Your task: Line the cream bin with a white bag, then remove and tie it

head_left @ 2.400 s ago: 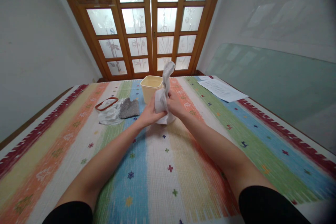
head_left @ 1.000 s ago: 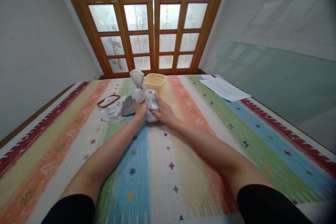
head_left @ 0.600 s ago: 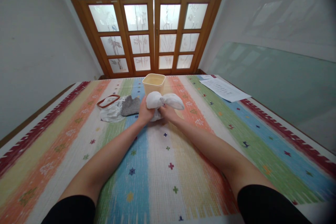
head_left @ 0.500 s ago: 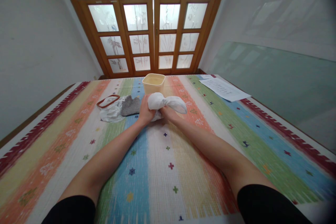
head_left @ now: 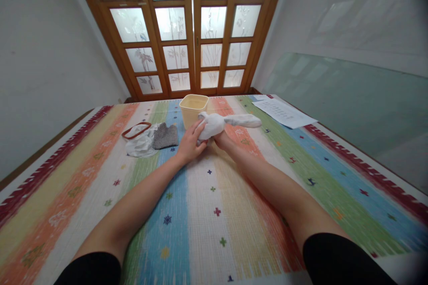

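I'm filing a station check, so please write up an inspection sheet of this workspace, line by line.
Surface: striped, patterned tablecloth, lying spread out.
Items in hand: white cloth, bunched, one narrow end pointing right.
Clutter: yellow container, open-topped, upright, just beyond the hands; crumpled white fabric with a reddish-brown ring on it; gray fabric piece alongside; printed paper near the table's right edge.
Grips: left grip closed around the white cloth's left end; right grip beneath it, fingers mostly hidden.
Cables: nothing seen.
Surroundings: wood-framed glass doors ahead; greenish panel on the right.
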Available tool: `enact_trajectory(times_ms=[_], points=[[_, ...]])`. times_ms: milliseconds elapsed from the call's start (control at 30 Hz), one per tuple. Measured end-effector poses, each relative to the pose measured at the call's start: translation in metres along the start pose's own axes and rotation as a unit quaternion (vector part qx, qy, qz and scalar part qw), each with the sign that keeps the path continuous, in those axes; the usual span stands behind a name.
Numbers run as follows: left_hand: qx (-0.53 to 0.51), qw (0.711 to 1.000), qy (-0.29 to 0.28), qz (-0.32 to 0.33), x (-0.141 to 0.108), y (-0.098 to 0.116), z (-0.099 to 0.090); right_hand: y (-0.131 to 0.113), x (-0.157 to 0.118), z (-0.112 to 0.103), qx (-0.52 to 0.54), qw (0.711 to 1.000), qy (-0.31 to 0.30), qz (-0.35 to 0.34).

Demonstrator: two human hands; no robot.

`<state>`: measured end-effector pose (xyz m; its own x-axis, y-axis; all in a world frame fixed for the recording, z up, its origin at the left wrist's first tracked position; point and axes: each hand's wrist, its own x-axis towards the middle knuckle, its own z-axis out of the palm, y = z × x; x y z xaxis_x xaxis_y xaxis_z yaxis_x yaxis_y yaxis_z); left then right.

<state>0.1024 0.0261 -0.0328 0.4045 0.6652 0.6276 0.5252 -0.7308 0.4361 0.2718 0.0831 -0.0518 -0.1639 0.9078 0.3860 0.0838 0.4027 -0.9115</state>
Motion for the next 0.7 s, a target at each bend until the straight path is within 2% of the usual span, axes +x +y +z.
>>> enact_trajectory(times_ms=[100, 167, 267, 333, 400, 467, 500, 533, 600, 633, 700], points=[[0.008, 0.999, 0.013, -0.051, 0.001, 0.000, -0.001, -0.008, 0.003, -0.001, 0.074, 0.997, -0.003, 0.016], [0.019, 0.997, 0.018, -0.076, 0.001, 0.002, -0.002, -0.016, 0.004, 0.000, 0.108, 0.994, -0.027, 0.003], [0.029, 0.994, 0.024, -0.104, 0.001, 0.005, -0.002, -0.028, 0.002, 0.003, 0.084, 0.995, -0.046, -0.032], [0.034, 0.993, 0.019, -0.110, 0.001, 0.006, -0.002, -0.036, -0.002, 0.004, 0.028, 0.998, 0.003, -0.053], [0.034, 0.993, 0.018, -0.111, 0.001, 0.005, -0.002, -0.045, -0.010, 0.004, -0.049, 0.988, 0.100, -0.105], [0.029, 0.992, 0.025, -0.119, 0.002, 0.002, -0.002, -0.056, -0.020, 0.003, -0.126, 0.955, 0.168, -0.212], [0.026, 0.991, 0.029, -0.126, 0.003, 0.000, -0.001, -0.061, -0.024, 0.003, -0.158, 0.933, 0.169, -0.276], [0.024, 0.991, 0.029, -0.130, 0.004, -0.002, -0.001, -0.067, -0.028, 0.003, -0.187, 0.910, 0.148, -0.339], [0.024, 0.991, 0.017, -0.127, 0.005, -0.006, 0.001, -0.077, -0.032, 0.004, -0.243, 0.866, 0.066, -0.431], [0.023, 0.992, 0.011, -0.120, 0.005, -0.008, 0.003, -0.082, -0.032, 0.005, -0.269, 0.851, 0.029, -0.449], [0.015, 0.995, 0.006, -0.097, 0.004, -0.010, 0.006, -0.088, -0.027, 0.004, -0.311, 0.847, -0.006, -0.431]])
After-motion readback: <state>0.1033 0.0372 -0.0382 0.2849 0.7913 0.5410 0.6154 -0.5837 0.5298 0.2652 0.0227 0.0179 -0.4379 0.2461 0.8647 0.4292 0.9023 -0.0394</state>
